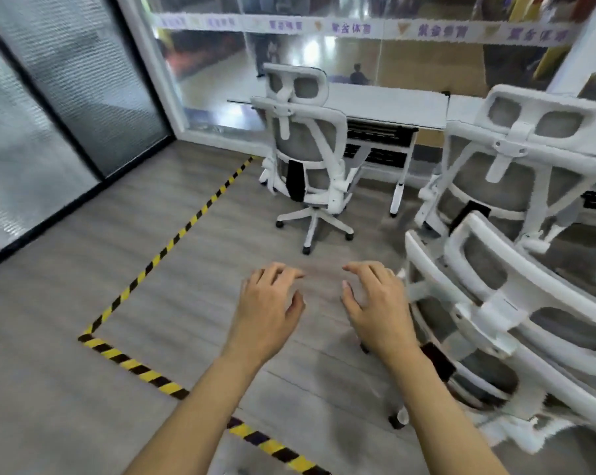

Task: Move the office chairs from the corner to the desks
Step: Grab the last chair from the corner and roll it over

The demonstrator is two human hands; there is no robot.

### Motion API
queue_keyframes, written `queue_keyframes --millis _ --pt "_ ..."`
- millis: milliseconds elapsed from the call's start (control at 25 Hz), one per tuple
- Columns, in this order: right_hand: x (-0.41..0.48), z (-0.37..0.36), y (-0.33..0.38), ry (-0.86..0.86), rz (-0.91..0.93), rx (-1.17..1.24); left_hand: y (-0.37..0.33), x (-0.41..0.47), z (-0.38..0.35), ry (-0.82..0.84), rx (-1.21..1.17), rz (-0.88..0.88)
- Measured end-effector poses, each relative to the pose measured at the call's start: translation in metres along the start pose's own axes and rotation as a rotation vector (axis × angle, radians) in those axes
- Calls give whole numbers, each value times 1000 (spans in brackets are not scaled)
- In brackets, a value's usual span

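The grey wood-look floor (67,389) carries three white mesh office chairs: one (307,149) at twelve o'clock before the white desk (392,104), two at three o'clock (516,173) (516,323). Yellow-black hazard tape (173,241) runs from eleven towards six.

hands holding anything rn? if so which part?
Nothing held. The left hand and right hand hover open over the floor, fingers loosely curled. The nearest chair sits just right of the right hand, with no grip on it.
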State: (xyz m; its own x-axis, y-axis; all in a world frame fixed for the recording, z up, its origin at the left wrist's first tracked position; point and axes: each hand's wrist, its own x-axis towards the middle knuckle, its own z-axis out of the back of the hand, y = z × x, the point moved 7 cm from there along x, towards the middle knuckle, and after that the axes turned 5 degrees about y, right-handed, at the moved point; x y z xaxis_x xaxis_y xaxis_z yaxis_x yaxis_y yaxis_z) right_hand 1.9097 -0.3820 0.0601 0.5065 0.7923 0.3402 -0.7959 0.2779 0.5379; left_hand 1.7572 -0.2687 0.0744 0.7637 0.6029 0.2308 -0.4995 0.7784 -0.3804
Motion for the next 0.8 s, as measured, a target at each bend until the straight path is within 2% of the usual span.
queue_keyframes --millis 160,320,520,800 --pt "20 -83 138 160 250 97 106 -84 80 -141 80 239" --pt "-1 -157 301 259 489 180 209 -199 170 -303 163 470" --pt "-69 -251 494 361 666 293 318 -362 273 -424 216 676" --pt "-195 -385 741 622 906 443 442 -602 381 -570 308 1045"
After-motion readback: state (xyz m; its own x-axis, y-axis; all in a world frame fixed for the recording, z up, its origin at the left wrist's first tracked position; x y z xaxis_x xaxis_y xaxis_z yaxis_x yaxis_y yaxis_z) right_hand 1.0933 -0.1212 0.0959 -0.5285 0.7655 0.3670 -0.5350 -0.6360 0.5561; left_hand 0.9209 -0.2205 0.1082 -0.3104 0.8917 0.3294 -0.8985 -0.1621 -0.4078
